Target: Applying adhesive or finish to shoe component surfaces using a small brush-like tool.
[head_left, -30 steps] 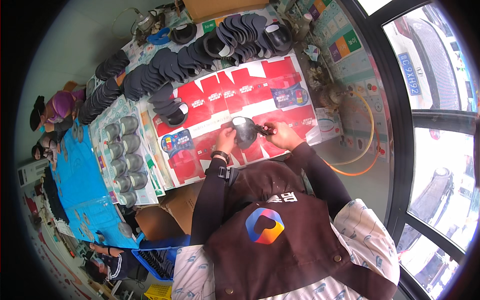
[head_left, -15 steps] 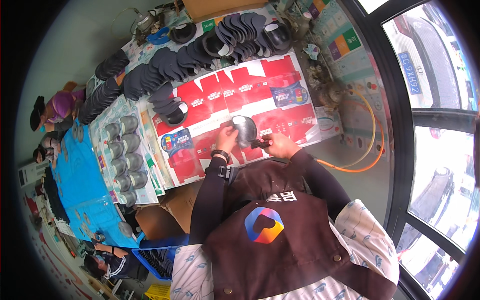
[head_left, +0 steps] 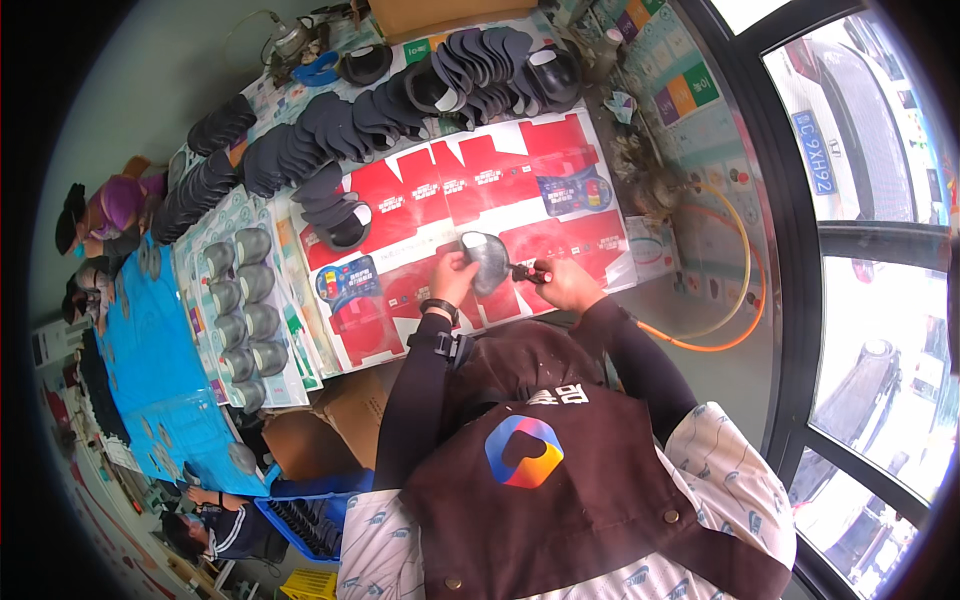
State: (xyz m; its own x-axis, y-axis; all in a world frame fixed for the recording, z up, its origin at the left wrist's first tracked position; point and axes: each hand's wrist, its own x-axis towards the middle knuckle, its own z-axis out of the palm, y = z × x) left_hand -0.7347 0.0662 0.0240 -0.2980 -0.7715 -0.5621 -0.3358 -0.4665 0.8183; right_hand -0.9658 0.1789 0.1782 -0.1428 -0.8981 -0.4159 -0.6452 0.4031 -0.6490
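Observation:
My left hand [head_left: 453, 280] pinches the left edge of a grey cup-shaped pad [head_left: 487, 266] with a white patch at its top. The pad is tilted above a flat red and white printed card sheet [head_left: 420, 235]. On its other side, my right hand [head_left: 572, 286] grips a small black tool [head_left: 530, 273], whose tip points at the pad's right edge. Too little of the tool shows to tell its kind. A short stack of similar dark pads [head_left: 342, 220] lies on the sheet's left part.
Long rows of dark pads [head_left: 330, 130] line the table's far side. Several grey pads [head_left: 262, 320] stand in two columns at left. An orange hose [head_left: 700, 347] loops beside my right arm. People work at a blue table [head_left: 165, 345]; a blue crate [head_left: 320, 495] stands below.
The black tool in my right hand has drawn slightly right, away from the pad's face. My left hand keeps its hold, and the pad is turned slightly.

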